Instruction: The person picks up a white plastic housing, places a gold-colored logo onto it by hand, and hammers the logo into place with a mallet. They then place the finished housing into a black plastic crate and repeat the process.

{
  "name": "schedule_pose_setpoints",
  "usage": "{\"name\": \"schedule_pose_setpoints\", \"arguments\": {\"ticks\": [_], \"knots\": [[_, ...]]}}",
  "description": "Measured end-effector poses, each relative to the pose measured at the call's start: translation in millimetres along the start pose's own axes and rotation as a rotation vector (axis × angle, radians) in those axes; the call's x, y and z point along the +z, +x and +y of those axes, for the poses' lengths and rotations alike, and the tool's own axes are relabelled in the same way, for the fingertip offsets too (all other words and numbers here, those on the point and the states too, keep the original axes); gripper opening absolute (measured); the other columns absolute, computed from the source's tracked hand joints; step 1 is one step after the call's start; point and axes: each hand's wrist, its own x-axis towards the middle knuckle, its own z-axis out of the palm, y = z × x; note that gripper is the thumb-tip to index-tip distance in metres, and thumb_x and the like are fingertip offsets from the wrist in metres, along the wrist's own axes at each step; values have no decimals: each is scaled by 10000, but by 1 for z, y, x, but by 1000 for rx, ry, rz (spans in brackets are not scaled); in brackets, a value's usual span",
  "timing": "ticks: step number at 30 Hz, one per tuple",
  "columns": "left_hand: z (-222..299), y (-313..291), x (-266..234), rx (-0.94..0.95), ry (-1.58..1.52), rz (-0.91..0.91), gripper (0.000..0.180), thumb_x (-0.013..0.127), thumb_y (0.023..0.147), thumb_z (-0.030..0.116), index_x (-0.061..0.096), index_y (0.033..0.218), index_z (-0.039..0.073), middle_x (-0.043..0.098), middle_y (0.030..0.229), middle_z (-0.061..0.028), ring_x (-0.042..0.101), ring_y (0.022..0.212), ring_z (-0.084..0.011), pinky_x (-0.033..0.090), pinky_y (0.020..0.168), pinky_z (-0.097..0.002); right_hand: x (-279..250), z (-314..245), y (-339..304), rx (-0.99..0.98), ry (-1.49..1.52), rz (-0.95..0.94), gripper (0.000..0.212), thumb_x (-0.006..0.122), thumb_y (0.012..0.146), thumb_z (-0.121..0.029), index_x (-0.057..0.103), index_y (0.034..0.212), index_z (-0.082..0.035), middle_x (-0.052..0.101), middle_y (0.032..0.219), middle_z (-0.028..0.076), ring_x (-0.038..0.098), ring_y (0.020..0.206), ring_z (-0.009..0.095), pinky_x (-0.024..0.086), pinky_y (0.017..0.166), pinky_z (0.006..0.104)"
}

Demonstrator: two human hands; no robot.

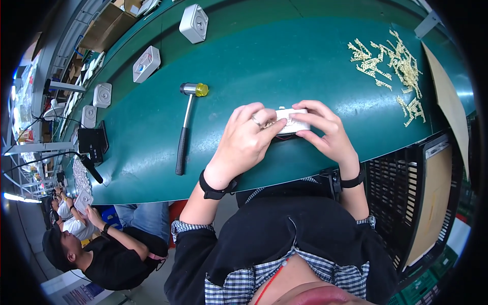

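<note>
Close to the near edge of the green table, a small white plastic housing (293,125) is between my two hands. My right hand (329,133) grips its right end, thumb below and fingers over the top. My left hand (245,136) is closed at its left end, the thumb reaching onto the upper face. Small cream-coloured pieces (270,123) show between the curled left fingers; they are partly hidden. To the left lies a hammer (186,129) with a black grip and a yellow tip. At the far right, cream-coloured plastic strips (404,68) lie in loose heaps.
Several white square units, one of them a white housing (194,24), line the table's far left side. A cardboard sheet (447,101) stands at the right edge, above a black crate (391,198). At the lower left, a co-worker (112,254) sits holding a white part.
</note>
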Motion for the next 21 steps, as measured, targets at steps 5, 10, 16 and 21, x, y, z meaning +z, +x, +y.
{"name": "schedule_pose_setpoints", "arguments": {"ticks": [5, 10, 16, 21], "knots": [[-7, -33, -8, 59, 110, -81, 485, 662, 779, 123, 572, 1256, 122, 599, 1102, -74, 548, 1056, -250, 391, 923, -415, -5, -3, 3, -76, -70, -76, 317, 674, 752, 13, 689, 1058, -65, 575, 1201, 168, 607, 1044, 301, 488, 899, 369], [-18, -54, -36, -217, 157, 22, 670, 690, 785, 255, 429, 1366, 48, 529, 1290, -183, 507, 1169, -366, 366, 988, -463, -10, -1, 4, 47, 72, -146, 319, 683, 742, 7, 690, 1054, -63, 561, 1204, 170, 594, 1067, 317, 489, 891, 370], [-84, -153, -50, -883, 484, -201, 453, 628, 869, 185, 465, 1229, -36, 576, 951, -169, 609, 849, -313, 508, 727, -412, -3, 7, 1, 190, 157, 105, 408, 670, 771, 18, 608, 1172, -25, 545, 1254, 156, 563, 1137, 272, 466, 949, 362], [-83, -140, -52, -1302, -945, 104, 414, 580, 917, 163, 434, 1265, -8, 552, 828, -106, 579, 613, -182, 501, 546, -325, 8, 18, 4, 287, 311, 223, 544, 674, 778, 31, 482, 1287, 26, 543, 1258, 146, 524, 1190, 239, 423, 1010, 355]]}}
